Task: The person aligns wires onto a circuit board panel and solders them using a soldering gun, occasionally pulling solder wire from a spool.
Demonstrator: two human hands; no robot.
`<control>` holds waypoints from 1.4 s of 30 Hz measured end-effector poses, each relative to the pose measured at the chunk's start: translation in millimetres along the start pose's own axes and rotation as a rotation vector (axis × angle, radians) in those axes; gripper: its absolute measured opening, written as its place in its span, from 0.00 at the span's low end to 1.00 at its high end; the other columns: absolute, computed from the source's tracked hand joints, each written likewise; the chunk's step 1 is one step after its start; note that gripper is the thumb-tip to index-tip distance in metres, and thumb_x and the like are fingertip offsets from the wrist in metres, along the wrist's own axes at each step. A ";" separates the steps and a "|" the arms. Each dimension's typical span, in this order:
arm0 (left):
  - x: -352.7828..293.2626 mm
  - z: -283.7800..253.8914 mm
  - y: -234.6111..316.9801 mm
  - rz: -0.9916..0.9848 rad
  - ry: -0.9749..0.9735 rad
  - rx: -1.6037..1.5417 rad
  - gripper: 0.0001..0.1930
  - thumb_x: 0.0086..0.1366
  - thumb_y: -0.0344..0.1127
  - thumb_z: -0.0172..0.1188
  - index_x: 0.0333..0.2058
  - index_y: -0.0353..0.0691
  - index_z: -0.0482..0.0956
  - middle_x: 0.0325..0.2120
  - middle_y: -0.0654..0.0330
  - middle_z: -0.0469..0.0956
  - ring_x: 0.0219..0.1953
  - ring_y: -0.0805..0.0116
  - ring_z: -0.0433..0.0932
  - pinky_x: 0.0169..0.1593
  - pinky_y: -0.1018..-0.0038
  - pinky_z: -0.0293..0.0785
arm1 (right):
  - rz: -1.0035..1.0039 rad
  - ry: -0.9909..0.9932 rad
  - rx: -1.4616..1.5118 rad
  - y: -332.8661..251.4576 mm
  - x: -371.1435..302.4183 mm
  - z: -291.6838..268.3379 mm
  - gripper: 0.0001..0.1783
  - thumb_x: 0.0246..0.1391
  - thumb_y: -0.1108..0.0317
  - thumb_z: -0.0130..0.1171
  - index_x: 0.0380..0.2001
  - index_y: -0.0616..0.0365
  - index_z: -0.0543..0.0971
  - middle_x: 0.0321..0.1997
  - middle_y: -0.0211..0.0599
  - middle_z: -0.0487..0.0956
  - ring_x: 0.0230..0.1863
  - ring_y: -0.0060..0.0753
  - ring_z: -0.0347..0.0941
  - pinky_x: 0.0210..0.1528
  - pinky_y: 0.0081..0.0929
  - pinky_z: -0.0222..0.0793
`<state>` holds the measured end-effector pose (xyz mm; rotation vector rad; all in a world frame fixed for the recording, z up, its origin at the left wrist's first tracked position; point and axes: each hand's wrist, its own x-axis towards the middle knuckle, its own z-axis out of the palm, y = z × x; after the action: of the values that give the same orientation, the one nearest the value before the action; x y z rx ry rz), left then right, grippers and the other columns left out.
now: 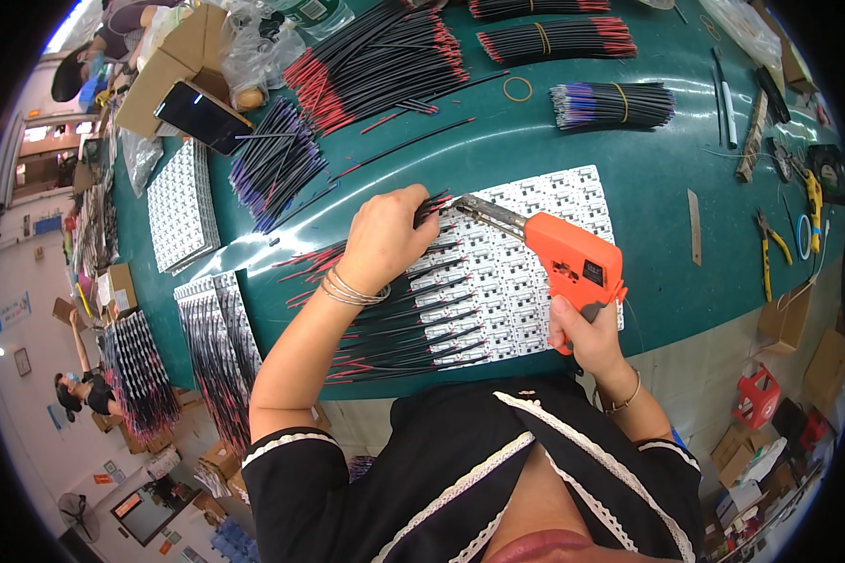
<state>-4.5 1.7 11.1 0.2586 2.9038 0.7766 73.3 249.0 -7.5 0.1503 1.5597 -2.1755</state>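
Observation:
My left hand pinches a small bunch of black wires with red ends over the upper left edge of a white circuit board panel. In my right hand is an orange soldering gun, gripped by its handle. Its metal tip reaches left to the wire ends by my left fingertips; whether it touches them I cannot tell. Below my left hand, rows of black wires lie with one end on the panel's left side and their red ends pointing left.
A large pile of black wires, banded wire bundles and a loose purple-tipped heap lie behind. Stacked white panels and a phone sit left. Yellow-handled pliers and a metal strip are right.

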 end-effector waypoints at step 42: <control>6.5 -21.9 -8.4 0.184 -0.251 0.132 0.08 0.54 0.33 0.54 0.29 0.34 0.73 0.23 0.47 0.73 0.29 0.47 0.71 0.32 0.60 0.66 | -0.145 0.037 0.147 3.1 -15.7 -2.5 0.17 0.54 0.65 0.47 0.43 0.65 0.64 0.16 0.31 0.65 0.11 0.20 0.61 0.16 0.20 0.60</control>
<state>-15.5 -14.8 25.2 0.5982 2.7204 0.5315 88.2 255.2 -5.7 0.1279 1.4706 -2.4146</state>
